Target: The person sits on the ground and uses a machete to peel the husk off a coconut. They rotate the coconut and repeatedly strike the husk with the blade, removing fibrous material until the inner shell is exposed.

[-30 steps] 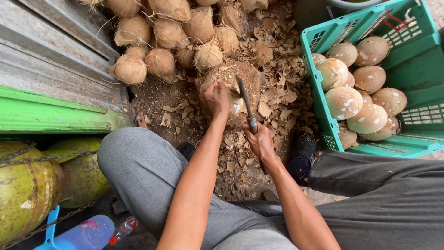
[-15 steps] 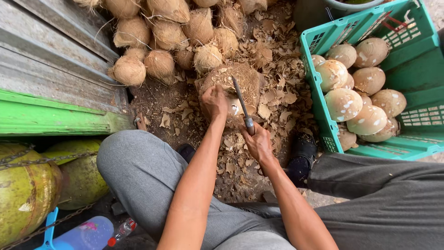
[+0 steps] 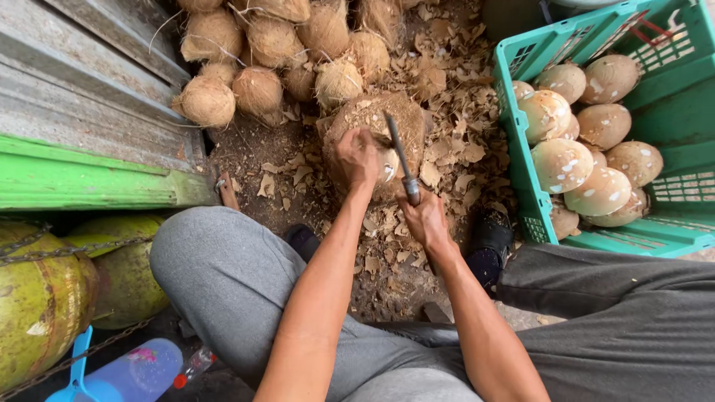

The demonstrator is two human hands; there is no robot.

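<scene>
Person sits low, knees apart, w/ a coconut propped on a wooden block between the feet, roughly centre of view. Left hand is closed over the nut's near side, fingers wrapped round it, pinning it to the block. Right hand is fisted tight on the handle of a knife, blade angled up toward 12 o'clock and lying against the nut's right flank. Can't tell how deep the blade sits; the hand hides most of the shell.

Progress, as I judge it: well into the batch, not near the end. At 3 o'clock a green crate holds approx. a dozen peeled coconuts, pale and smooth w/ white patches, and there's room left toward its far corner. At 11–12 o'clock a heap of husky brown coconuts waits against the metal wall, about ten visible, more maybe out of view. Ground round the block is thick w/ brown shavings, esp. from 12 to 4 o'clock. The nut in hand looks part-trimmed, some pale flesh showing by the thumb.

At 8 o'clock, big green coconuts and a blue scoop, untouched.
</scene>
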